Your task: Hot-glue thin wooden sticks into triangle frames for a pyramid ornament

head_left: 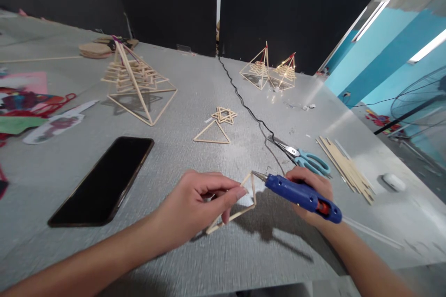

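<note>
Between the thumb and fingers of my left hand [205, 197] is a small frame of thin wooden sticks [253, 190], tilted above the table. My right hand [311, 190] is wrapped round a blue hot glue gun [296, 193], a clear glue stick [372, 232] trailing from its back end. The gun's metal nozzle meets or nearly meets the frame's top corner; I cannot tell whether they touch. Beyond my hands a flat stick triangle [212, 141] lies beside a small star of sticks [225, 115].
Blue-handled scissors [313, 162] and a black cord [240, 95] lie beyond my right hand. Wooden strips [344, 167] and a white mouse-shaped object [393, 181] are further right. A black phone [102, 181] lies left. Stick pyramids [139, 88] stand behind, two with small lights [285, 72].
</note>
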`<move>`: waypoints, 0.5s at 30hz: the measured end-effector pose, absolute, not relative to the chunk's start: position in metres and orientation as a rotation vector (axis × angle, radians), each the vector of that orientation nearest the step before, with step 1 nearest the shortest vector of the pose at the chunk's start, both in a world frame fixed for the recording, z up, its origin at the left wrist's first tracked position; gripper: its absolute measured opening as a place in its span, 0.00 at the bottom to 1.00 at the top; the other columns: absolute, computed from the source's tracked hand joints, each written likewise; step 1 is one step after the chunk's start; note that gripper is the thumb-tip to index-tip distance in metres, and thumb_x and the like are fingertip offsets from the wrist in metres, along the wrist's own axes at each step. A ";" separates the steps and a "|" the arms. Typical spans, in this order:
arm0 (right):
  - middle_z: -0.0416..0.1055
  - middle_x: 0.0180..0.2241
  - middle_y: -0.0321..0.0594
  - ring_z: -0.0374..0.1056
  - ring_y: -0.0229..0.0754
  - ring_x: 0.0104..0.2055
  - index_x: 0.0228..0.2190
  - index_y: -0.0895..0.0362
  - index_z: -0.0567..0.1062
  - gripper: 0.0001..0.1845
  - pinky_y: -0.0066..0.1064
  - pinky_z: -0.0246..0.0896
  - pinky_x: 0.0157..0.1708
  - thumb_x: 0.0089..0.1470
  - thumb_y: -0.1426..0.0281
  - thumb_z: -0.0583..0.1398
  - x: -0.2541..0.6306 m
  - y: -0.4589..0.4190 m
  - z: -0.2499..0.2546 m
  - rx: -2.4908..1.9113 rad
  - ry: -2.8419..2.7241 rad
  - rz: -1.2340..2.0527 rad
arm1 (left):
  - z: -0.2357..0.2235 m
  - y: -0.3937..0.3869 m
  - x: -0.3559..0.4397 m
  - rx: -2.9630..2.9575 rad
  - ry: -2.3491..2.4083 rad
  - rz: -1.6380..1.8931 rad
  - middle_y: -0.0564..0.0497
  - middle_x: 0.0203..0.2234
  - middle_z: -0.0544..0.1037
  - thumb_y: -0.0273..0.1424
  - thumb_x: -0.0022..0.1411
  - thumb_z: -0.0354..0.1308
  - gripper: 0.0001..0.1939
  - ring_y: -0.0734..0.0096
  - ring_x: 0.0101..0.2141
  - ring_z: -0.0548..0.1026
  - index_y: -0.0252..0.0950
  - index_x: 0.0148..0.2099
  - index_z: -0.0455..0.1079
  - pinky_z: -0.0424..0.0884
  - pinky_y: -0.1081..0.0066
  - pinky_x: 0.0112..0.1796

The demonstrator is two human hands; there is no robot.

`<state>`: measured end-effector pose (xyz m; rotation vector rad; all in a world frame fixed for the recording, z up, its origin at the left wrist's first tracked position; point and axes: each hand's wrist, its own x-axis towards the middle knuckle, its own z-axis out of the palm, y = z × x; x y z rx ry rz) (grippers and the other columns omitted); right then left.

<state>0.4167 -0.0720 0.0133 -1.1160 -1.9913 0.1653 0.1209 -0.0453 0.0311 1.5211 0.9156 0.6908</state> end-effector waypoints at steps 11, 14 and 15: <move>0.76 0.26 0.31 0.72 0.38 0.23 0.38 0.49 0.76 0.02 0.30 0.63 0.25 0.62 0.65 0.64 0.414 -0.071 0.016 -1.085 -1.999 0.171 | 0.032 -0.044 0.121 1.517 0.906 0.707 0.52 0.19 0.78 0.45 0.71 0.64 0.21 0.79 0.20 0.63 0.34 0.34 0.85 0.57 0.77 0.21; 0.77 0.28 0.32 0.73 0.38 0.25 0.40 0.49 0.76 0.05 0.30 0.64 0.26 0.63 0.63 0.63 0.417 -0.070 0.012 -1.036 -2.018 0.168 | 0.032 -0.044 0.121 1.525 0.903 0.709 0.52 0.19 0.78 0.44 0.71 0.63 0.20 0.79 0.19 0.62 0.34 0.35 0.85 0.56 0.77 0.21; 0.78 0.28 0.32 0.74 0.38 0.25 0.40 0.49 0.76 0.06 0.30 0.64 0.26 0.63 0.62 0.63 0.418 -0.070 0.011 -1.020 -2.028 0.164 | 0.032 -0.044 0.121 1.528 0.904 0.706 0.52 0.20 0.78 0.44 0.71 0.63 0.20 0.79 0.19 0.62 0.34 0.35 0.85 0.56 0.77 0.21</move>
